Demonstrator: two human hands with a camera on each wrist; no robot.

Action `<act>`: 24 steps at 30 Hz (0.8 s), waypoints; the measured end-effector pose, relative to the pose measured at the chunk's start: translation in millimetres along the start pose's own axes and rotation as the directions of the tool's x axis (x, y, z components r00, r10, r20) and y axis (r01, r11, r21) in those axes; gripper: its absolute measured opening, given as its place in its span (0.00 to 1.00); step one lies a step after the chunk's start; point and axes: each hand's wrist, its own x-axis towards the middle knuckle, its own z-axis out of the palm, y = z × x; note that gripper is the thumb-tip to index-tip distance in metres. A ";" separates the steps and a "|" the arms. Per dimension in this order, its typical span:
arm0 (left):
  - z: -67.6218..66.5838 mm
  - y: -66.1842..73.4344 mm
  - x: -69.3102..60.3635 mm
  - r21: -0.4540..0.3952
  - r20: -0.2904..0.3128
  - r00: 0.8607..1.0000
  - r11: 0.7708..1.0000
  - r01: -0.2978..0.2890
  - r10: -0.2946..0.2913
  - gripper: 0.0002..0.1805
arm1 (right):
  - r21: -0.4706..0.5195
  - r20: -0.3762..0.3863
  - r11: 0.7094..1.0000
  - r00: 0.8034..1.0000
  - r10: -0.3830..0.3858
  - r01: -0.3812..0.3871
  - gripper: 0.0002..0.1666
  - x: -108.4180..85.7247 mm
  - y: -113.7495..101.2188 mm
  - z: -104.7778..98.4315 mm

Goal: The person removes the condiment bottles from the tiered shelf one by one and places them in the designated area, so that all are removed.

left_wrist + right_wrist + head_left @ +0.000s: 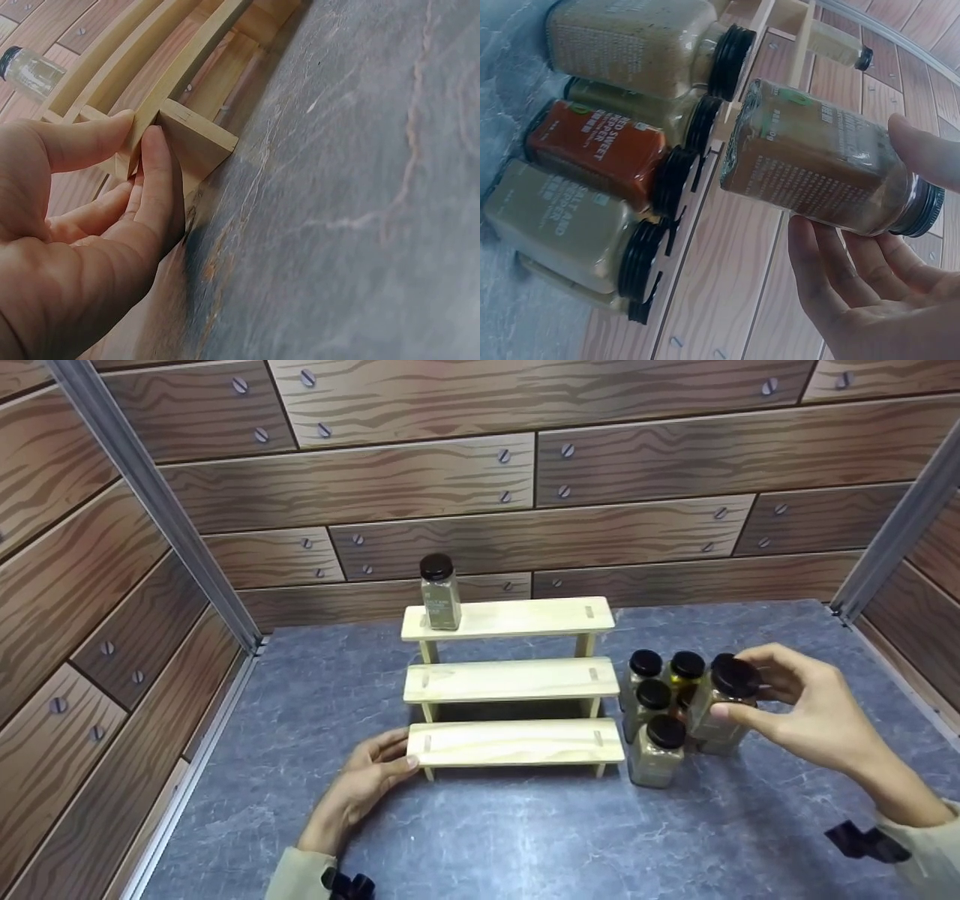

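A three-step pale wooden rack (517, 742) stands on the table. At the left end of its lowest step, my left hand (367, 772) pinches the board between thumb and fingers (157, 172). Over on the right, my right hand (814, 712) holds a black-capped spice jar (825, 161) filled with brown powder, gripped at its sides and lifted off the table. Several other spice jars cluster beside it, among them a red-orange one (600, 154) and a salt-and-pepper jar (559, 225). One jar (442, 600) stands upright at the left of the top step.
The grey marbled table (517, 840) runs under everything. Wood-patterned walls (450, 472) rise at the back and both sides, with metal corner posts (157, 510). A front jar (657, 754) stands close to the rack's right end.
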 end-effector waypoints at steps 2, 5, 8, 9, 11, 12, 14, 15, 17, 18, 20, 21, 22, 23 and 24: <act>-0.3 0.1 -0.3 0.006 0.000 1.000 1.000 0.001 -0.001 0.41 | 0.006 0.005 1.000 1.000 0.007 -0.007 0.33 -2.1 1.9 -0.5; -0.2 0.6 -0.6 0.014 0.005 1.000 1.000 0.003 -0.003 0.40 | 0.014 0.011 1.000 1.000 0.020 -0.020 0.33 -5.4 5.0 -0.7; -0.4 0.3 -0.2 0.013 0.007 1.000 1.000 0.002 -0.002 0.40 | 0.016 0.019 0.999 0.999 0.034 -0.035 0.34 -8.8 8.4 0.5; -0.4 0.3 -0.1 0.011 0.007 1.000 1.000 0.001 -0.001 0.40 | 0.018 0.021 0.999 0.999 0.038 -0.038 0.34 -10.0 9.5 1.1; -0.9 0.2 0.6 0.007 0.004 1.000 1.000 -0.001 0.001 0.40 | 0.022 0.024 0.999 0.999 0.038 -0.038 0.34 -11.7 12.0 3.0; -1.1 0.2 0.7 0.005 0.003 1.000 1.000 -0.002 0.002 0.40 | 0.026 0.025 0.999 0.999 0.036 -0.036 0.34 -12.5 13.3 4.1; -1.3 0.4 0.8 0.001 0.001 1.000 1.000 -0.002 0.002 0.41 | 0.037 0.028 0.999 0.999 0.031 -0.032 0.33 -14.3 16.1 6.6; -1.3 0.5 0.8 -0.002 0.000 1.000 1.000 -0.003 0.003 0.41 | 0.039 0.029 0.999 0.999 0.029 -0.030 0.33 -15.3 17.7 8.1; -1.3 0.5 0.7 -0.006 -0.001 1.000 1.000 -0.004 0.004 0.41 | 0.046 0.034 0.998 0.999 0.029 -0.030 0.32 -17.4 21.2 11.3; -1.3 0.5 0.5 -0.007 -0.001 1.000 1.000 -0.005 0.005 0.41 | 0.052 0.036 0.998 0.999 0.030 -0.032 0.32 -18.6 23.2 13.0; -1.1 0.1 0.6 -0.008 0.002 1.000 1.000 -0.004 0.004 0.40 | 0.060 0.036 0.998 0.999 0.034 -0.036 0.32 -21.3 27.2 16.5; -1.0 0.0 0.6 -0.009 0.004 1.000 1.000 -0.004 0.004 0.40 | 0.067 0.034 0.997 0.999 0.036 -0.038 0.33 -22.7 29.1 18.3; -0.9 0.0 0.7 -0.009 0.007 1.000 1.000 -0.005 0.005 0.40 | 0.073 0.033 0.996 0.999 0.038 -0.040 0.33 -24.1 31.0 20.2; -0.7 0.0 0.6 -0.009 0.007 1.000 1.000 -0.006 0.006 0.40 | 0.080 0.031 0.996 0.999 0.041 -0.043 0.33 -25.5 32.7 22.1; -0.7 0.0 0.4 -0.011 0.007 1.000 1.000 -0.006 0.006 0.40 | 0.083 0.028 0.996 0.999 0.042 -0.044 0.33 -26.8 34.4 24.2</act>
